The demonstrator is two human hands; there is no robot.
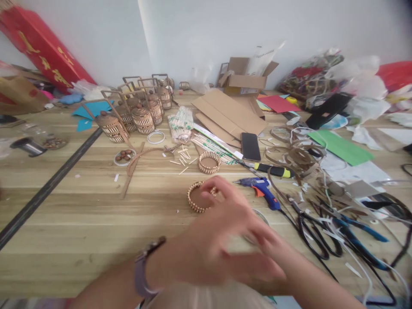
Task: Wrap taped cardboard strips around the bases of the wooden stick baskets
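Observation:
My left hand, wearing a wristband, reaches across the middle with loosely bent fingers, apart and blurred. Its fingertips overlap the view of a ring of small wooden sticks lying on the table; whether they touch it I cannot tell. Behind and below it, my right hand is smeared by motion and partly covered, so its fingers are unclear. A second, taller stick ring sits just beyond. Right of the hands lies a blue hot glue gun. Part of a round, pale rim shows behind my hands.
Several small lidded stick baskets with tall handles stand at the back left. Cut sticks, a phone, a yellow-black utility knife, scissors, blue-handled pliers, cords and cardboard crowd the centre and right.

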